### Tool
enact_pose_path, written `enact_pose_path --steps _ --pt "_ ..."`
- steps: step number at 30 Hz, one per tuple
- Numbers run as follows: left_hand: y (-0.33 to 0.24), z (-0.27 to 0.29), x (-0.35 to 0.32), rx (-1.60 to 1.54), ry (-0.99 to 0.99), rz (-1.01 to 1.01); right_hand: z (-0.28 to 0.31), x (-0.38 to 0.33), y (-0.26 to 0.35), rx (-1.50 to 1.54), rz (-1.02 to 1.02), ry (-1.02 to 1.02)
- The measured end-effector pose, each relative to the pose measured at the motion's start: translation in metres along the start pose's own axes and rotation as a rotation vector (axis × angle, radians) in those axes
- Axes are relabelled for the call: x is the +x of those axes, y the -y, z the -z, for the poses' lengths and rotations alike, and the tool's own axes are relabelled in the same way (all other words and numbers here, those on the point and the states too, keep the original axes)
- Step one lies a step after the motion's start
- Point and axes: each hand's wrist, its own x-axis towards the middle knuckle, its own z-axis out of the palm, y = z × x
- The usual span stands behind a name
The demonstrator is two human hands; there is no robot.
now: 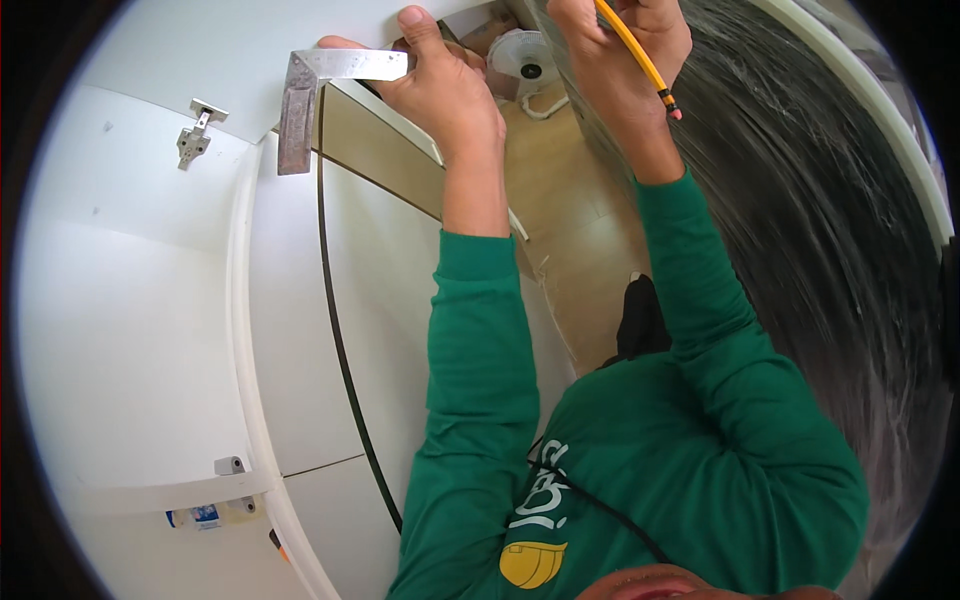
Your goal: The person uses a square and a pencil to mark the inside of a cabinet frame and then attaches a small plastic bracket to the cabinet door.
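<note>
Holding a metal try square (pixel 318 90) up against the white cabinet panel (pixel 240 45) with my left hand (pixel 445 85), thumb up on the top edge and fingers (pixel 345 45) wrapped over the steel blade, so that hand is closed tight on the square. The blade runs sideways along the top of the panel and the thicker, rusty-looking stock hangs straight down over the edge, right where the panel meets the dark gap. My right hand (pixel 625 50) is just beside it, a bit further right, fingers pinched shut around a yellow pencil (pixel 640 60); the end with the dark ferrule and pink eraser points down toward my wrist, and the tip is hidden up past my fingers, so can't say if it's touching anything. Both arms are in green sleeves (pixel 480 370) reaching up. Off to the left there's a silver cabinet hinge (pixel 195 135) screwed onto the white inner face, well apart from the square. A black seam line (pixel 335 330) curves down between the white doors. Lower left, a little grey fitting (pixel 230 465) sits on a white ledge. Behind my hands there's a white fan (pixel 525 62) on the wooden floor (pixel 585 240), and a dark streaky slab (pixel 820 230) fills the right side.
</note>
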Motion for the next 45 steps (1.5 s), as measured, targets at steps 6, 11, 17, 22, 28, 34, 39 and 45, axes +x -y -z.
enact_pose_path --steps 6,11,17,22,28,34,39,45 --pt "-0.006 0.000 -0.001 0.013 -0.016 0.048 -0.004 0.006 0.007 -0.269 0.143 -0.009" --pt "0.000 0.003 0.001 -0.017 0.002 -0.007 -0.001 0.010 0.007 -0.438 0.287 0.011" --pt "0.000 0.003 0.000 0.009 -0.001 0.025 0.001 0.009 0.011 -0.390 0.230 0.022" --pt "-0.003 0.000 0.000 0.017 -0.015 0.015 -0.001 0.013 0.011 -0.573 0.346 0.000" --pt "-0.006 0.007 -0.001 -0.021 0.062 0.007 -0.002 0.013 0.009 -0.556 0.333 -0.013" --pt "0.000 0.009 0.003 -0.044 0.078 -0.014 0.000 0.016 0.006 -0.599 0.412 -0.004" --pt "-0.002 0.012 0.002 -0.032 0.115 0.007 0.001 0.015 0.006 -0.552 0.373 0.007" --pt "0.000 0.011 0.003 -0.064 0.096 -0.012 0.001 0.014 0.008 -0.555 0.355 0.019"
